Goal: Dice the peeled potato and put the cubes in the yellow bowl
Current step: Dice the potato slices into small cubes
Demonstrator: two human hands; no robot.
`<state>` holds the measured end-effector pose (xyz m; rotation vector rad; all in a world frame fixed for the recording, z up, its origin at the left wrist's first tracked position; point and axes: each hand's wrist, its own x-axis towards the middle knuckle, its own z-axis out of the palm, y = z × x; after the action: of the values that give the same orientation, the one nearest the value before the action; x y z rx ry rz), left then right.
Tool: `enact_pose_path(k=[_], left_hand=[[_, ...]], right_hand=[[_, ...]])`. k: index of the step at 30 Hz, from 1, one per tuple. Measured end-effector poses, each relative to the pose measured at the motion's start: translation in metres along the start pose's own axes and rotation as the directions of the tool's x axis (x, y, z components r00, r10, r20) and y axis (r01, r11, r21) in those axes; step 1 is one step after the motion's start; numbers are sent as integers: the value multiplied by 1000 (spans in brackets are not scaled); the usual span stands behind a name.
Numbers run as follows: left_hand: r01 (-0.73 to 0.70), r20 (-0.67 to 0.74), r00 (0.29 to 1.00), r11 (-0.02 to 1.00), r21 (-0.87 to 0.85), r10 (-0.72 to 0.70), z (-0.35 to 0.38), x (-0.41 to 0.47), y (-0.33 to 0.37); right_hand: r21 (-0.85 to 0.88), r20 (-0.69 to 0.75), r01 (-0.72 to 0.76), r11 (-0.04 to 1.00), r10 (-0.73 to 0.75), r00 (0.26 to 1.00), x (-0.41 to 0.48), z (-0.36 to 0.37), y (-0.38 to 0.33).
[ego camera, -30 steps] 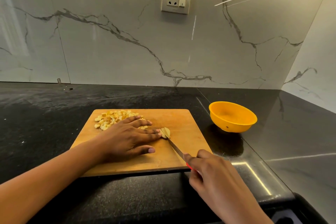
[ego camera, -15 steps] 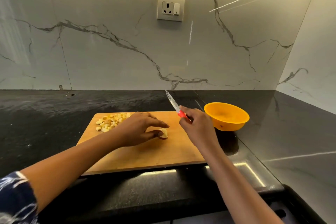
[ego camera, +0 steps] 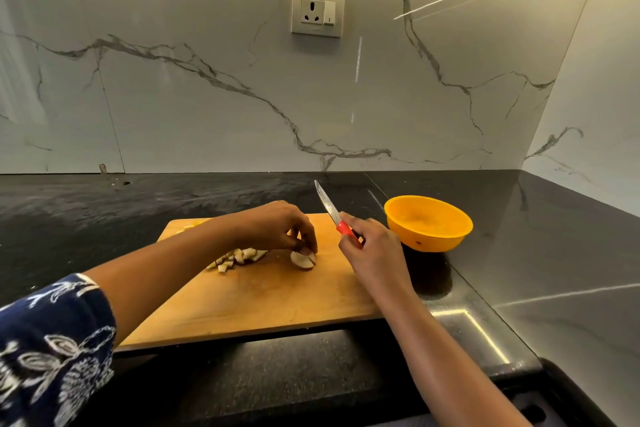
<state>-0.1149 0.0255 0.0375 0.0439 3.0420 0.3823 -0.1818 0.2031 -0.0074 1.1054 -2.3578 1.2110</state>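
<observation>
A wooden cutting board (ego camera: 263,302) lies on the black counter. On it my left hand (ego camera: 277,227) pinches a small sliced potato piece (ego camera: 303,259) with its fingertips. A pile of potato cubes (ego camera: 239,258) sits just left of that piece, partly hidden by my left forearm. My right hand (ego camera: 372,250) grips a knife (ego camera: 330,210) by its red handle, the blade raised and pointing up and away, clear of the board. The yellow bowl (ego camera: 427,222) stands on the counter right of the board, with nothing visible inside.
The black stone counter (ego camera: 519,253) runs to a marble wall behind and another on the right. A wall socket (ego camera: 317,10) sits above the board. The counter's front edge lies just below the board.
My right hand lifted the knife off the board and brought it up beside the bowl. My left hand changed from lying flat over the potato to pinching the piece with its fingertips.
</observation>
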Motion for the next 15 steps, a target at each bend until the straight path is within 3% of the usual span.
enact_pose_path(k=[5, 10, 15], left_hand=[[-5, 41, 999, 996, -88, 9, -5, 12, -1], [-27, 148, 988, 998, -61, 36, -13, 21, 0], [-25, 139, 990, 1000, -19, 27, -12, 27, 0]], right_hand=[[6, -18, -21, 1000, 21, 1000, 0, -2, 4], [23, -34, -44, 999, 44, 998, 1, -4, 5], [29, -38, -46, 999, 47, 998, 1, -4, 5]])
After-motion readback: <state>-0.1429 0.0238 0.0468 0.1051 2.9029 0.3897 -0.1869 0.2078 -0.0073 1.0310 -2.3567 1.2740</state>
